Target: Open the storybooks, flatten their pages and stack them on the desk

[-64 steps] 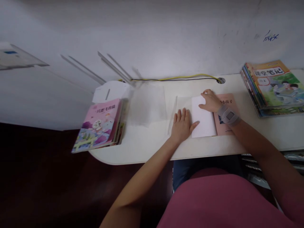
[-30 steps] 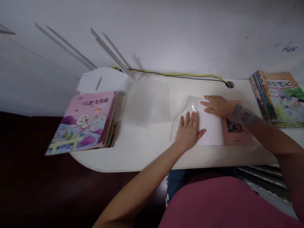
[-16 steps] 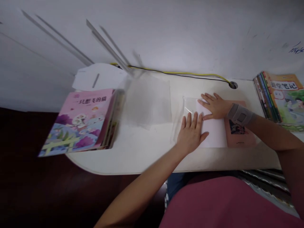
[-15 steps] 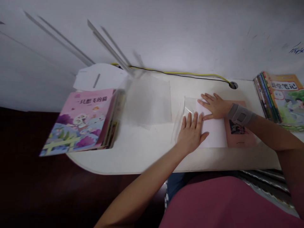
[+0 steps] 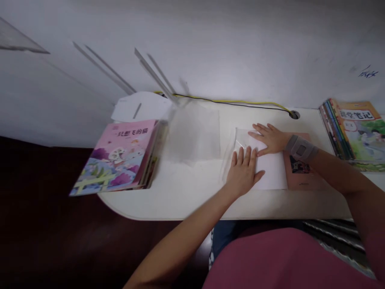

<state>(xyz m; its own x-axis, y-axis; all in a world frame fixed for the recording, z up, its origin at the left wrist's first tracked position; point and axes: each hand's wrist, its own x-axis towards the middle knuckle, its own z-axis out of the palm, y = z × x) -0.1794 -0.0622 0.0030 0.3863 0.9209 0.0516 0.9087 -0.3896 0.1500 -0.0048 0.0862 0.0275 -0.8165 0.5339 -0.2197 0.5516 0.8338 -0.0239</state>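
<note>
An open book point(image 5: 272, 172) lies on the white desk, a white page on its left and a pinkish-orange panel with a dark picture on its right. Clear plastic film point(image 5: 240, 136) shows along the book's left side. My left hand point(image 5: 243, 170) rests flat over the film and the page's left edge, fingers stretched out. Spread wide, my right hand point(image 5: 269, 138) lies on the upper part of the page, its fingertips close to the left hand. A grey band is around the right wrist. The hands hide part of the page and film.
Left on the desk point(image 5: 180, 196) is a stack of books with a pink cover point(image 5: 117, 156) on top. Translucent plastic sheets point(image 5: 195, 132) lie beside it. More books point(image 5: 357, 128) stand at the right. Yellow and black cables point(image 5: 234, 103) run along the wall to a desk hole.
The camera view has shifted slightly, so the desk's left side appears further right. Both hands stay pressed on the book and film, almost unmoved.
</note>
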